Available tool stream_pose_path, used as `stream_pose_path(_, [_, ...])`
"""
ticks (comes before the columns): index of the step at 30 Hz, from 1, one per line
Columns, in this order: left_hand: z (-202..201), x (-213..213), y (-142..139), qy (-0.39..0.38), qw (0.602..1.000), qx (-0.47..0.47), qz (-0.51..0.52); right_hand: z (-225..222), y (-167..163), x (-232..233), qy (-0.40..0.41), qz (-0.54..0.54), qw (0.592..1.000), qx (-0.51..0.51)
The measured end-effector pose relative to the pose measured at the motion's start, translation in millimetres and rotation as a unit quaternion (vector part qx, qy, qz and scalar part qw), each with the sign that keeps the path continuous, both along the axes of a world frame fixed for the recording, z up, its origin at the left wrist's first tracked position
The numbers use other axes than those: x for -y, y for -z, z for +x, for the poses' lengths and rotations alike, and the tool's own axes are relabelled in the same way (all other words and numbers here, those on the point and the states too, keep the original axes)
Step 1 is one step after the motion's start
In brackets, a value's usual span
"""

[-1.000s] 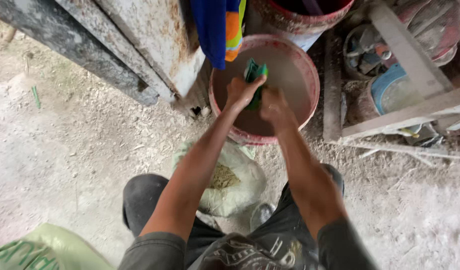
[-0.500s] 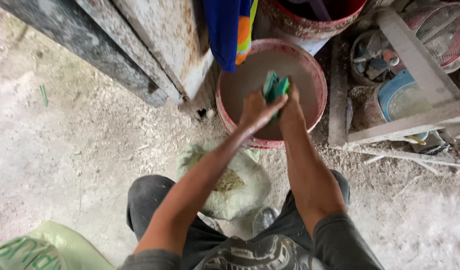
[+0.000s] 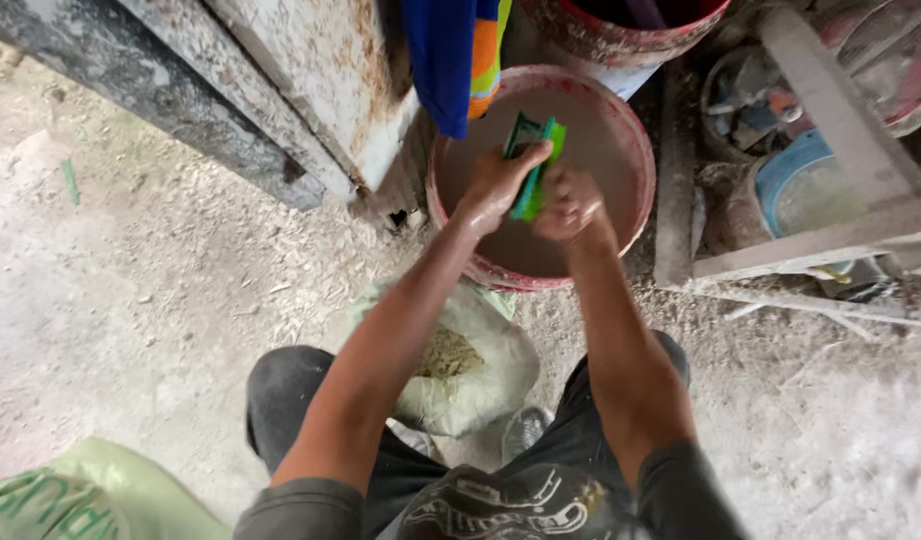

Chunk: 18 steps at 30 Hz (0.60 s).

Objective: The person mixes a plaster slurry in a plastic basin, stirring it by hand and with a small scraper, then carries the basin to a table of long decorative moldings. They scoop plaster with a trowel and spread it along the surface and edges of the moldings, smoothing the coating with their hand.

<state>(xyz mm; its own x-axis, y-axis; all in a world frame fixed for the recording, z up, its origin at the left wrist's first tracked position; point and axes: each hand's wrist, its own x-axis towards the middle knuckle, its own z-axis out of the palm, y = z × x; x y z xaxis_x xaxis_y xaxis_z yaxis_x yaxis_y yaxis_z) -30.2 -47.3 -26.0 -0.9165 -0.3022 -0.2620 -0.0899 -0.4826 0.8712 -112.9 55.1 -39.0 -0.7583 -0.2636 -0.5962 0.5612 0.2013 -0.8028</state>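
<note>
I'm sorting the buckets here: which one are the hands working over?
The nearer red bucket of muddy water; both hands hold a green packet over it. The other red bucket stands behind, untouched.

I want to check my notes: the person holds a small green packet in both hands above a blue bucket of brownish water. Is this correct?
Not quite. The bucket is red, not blue, as the head view shows. The rest holds: the left hand and the right hand both grip the small green packet above the brownish water.
</note>
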Motion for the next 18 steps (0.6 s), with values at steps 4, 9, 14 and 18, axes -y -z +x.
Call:
stream_pose_path(4, [-3, -5, 1, -0.014, 0.991, -0.018, -0.135, -3, 0, -1, 0.076, -0.085, 0.992, -0.054])
stream_pose_path(9, [-6, -6, -4, -0.014, 0.984, 0.091, -0.153, 1, -1, 1, 0.003, -0.023, 1.000, 0.014])
stream_pose_path(14, [-12, -3, -5, -0.052, 0.910, 0.046, -0.409, 2, -6, 5, 0.061, -0.154, 0.986, -0.033])
stream_pose_path(18, [-18, 7, -11, 0.019, 0.913, 0.172, -0.368, 1, -12, 11, 0.035, -0.077, 0.996, 0.008])
